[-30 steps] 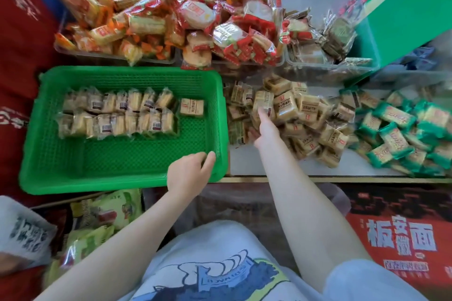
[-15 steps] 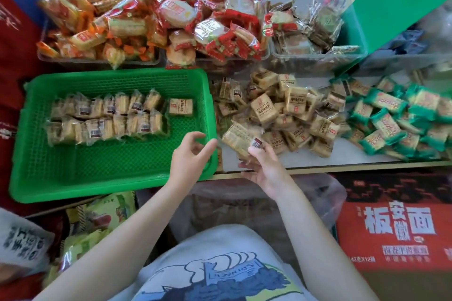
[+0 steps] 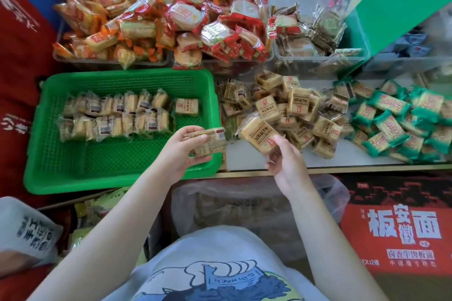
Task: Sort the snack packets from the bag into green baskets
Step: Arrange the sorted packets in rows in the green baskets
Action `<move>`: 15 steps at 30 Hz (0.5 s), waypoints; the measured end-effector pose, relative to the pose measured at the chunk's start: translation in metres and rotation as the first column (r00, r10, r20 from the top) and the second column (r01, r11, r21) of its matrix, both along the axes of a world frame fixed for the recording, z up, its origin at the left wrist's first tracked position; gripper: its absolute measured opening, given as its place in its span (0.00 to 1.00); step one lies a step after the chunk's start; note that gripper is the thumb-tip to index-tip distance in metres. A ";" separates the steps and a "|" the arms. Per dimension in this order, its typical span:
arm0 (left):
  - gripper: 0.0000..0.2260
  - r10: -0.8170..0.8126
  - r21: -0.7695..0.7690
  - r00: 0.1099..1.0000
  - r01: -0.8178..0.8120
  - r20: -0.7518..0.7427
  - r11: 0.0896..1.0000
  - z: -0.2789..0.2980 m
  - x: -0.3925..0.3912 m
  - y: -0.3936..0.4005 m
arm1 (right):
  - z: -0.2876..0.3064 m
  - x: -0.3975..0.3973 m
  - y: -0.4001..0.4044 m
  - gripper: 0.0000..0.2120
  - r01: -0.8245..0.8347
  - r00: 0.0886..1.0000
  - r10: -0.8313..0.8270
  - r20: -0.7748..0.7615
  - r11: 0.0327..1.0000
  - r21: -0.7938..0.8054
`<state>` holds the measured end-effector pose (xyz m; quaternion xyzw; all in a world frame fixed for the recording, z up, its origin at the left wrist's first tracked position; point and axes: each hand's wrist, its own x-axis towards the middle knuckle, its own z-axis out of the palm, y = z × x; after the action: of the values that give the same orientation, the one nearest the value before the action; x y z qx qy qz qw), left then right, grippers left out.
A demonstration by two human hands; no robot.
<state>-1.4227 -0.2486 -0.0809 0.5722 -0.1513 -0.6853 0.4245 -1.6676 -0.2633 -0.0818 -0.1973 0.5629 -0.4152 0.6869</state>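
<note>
Tan packet (image 3: 208, 140) now gripped in our left hand (image 3: 179, 154); right hand (image 3: 283, 162) has lifted another packet (image 3: 260, 135) beside it — basket (image 3: 73, 173) drop next.

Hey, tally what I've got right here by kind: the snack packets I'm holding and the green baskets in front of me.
Held snack packets: 2 (barcode-side packet in left hand, label-side packet in right hand)
Green basket: 1
Total: 3

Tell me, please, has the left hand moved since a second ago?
Yes. The left hand, which rested empty on the green basket's near right rim, now sits slightly further in over that corner and grips a tan snack packet.
</note>
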 end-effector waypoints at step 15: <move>0.08 -0.013 -0.029 1.000 0.013 0.026 1.000 -0.007 -0.016 -0.006 | -0.029 0.017 -0.064 0.08 0.194 0.968 -0.149 -0.201 0.956 0.221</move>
<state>-1.4383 -0.2548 -0.0875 0.5737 -0.1702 -0.6784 0.4262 -1.6501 -0.3277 -0.1106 -0.1004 0.6843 -0.3828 0.6125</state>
